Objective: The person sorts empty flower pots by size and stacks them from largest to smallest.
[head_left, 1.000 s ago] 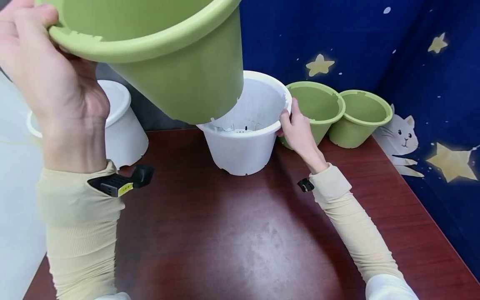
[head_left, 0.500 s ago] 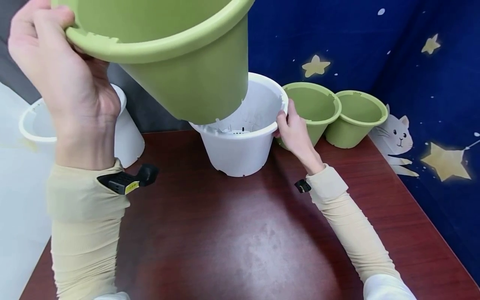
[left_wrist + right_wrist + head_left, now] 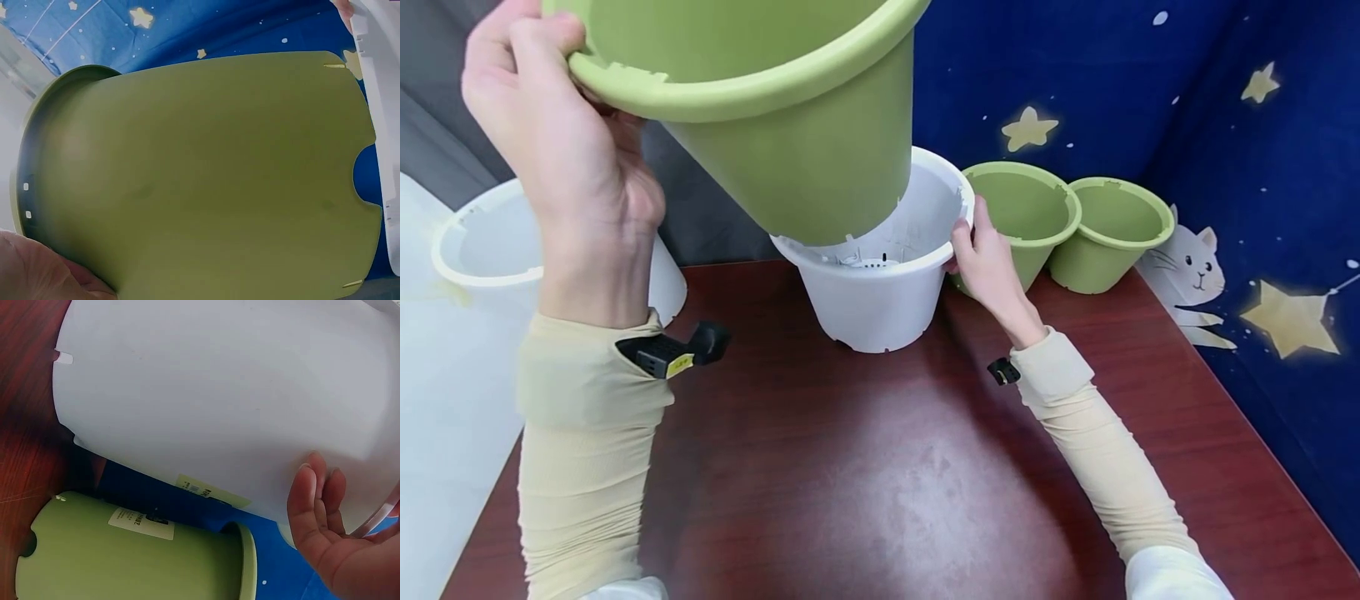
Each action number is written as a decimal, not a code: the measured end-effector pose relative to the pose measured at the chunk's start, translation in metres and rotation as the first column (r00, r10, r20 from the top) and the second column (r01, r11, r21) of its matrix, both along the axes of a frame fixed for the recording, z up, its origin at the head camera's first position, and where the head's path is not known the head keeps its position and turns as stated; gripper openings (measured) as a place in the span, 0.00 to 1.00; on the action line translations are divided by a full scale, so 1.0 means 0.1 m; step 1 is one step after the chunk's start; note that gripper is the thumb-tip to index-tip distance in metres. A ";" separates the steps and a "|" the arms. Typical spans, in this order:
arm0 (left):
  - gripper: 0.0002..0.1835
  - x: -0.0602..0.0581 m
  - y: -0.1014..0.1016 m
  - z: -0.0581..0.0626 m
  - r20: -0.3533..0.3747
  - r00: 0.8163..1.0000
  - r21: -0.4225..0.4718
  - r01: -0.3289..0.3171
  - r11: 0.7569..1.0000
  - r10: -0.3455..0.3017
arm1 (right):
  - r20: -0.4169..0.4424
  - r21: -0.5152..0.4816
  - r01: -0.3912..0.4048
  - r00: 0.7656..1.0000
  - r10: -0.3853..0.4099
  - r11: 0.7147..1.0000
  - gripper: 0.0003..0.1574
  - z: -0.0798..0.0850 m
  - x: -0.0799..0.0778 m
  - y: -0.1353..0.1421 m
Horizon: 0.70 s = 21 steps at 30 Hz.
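My left hand (image 3: 568, 137) grips the rim of a light green flowerpot (image 3: 812, 179), thumb over the edge, and holds it tilted in the air. The pot's base hangs over the left part of a white flowerpot (image 3: 872, 304) standing upright on the table. In the left wrist view, the green wall (image 3: 206, 175) fills most of the frame, its notched base close to the white rim (image 3: 378, 125). My right hand (image 3: 995, 258) grips the white pot's right rim. In the right wrist view, fingers (image 3: 303, 500) lie against the white outer wall (image 3: 206, 394).
Two green flowerpots, a nearer one (image 3: 1045, 237) and a farther one (image 3: 1093, 271), stand at the back right. White flowerpots (image 3: 482, 279) stand at the left, partly hidden by my left arm. A blue star-patterned curtain (image 3: 1105, 92) hangs behind the dark red table (image 3: 820, 467).
My left hand and the tilted green pot have shifted to the right, uncovering more of the white pot at the left. My right hand keeps its grip on the white rim.
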<state>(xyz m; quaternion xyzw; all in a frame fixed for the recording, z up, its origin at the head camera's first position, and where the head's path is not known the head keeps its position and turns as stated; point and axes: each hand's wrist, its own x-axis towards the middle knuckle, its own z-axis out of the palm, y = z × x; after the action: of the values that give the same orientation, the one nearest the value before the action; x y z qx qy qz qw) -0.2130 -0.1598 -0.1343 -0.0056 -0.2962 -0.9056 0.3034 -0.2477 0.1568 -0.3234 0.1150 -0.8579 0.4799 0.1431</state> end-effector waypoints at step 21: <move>0.07 -0.03 0.17 -0.09 0.024 0.999 -0.075 0.026 0.997 -0.024 | -0.003 -0.013 -0.007 1.000 0.007 1.000 0.28 -0.01 0.02 -0.02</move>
<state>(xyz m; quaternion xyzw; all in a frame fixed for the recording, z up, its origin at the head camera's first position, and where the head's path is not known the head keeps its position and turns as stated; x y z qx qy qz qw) -0.2159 -0.1431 -0.1434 -0.0104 -0.3335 -0.8976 0.2881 -0.2457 0.1547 -0.3242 0.1176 -0.8542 0.4857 0.1434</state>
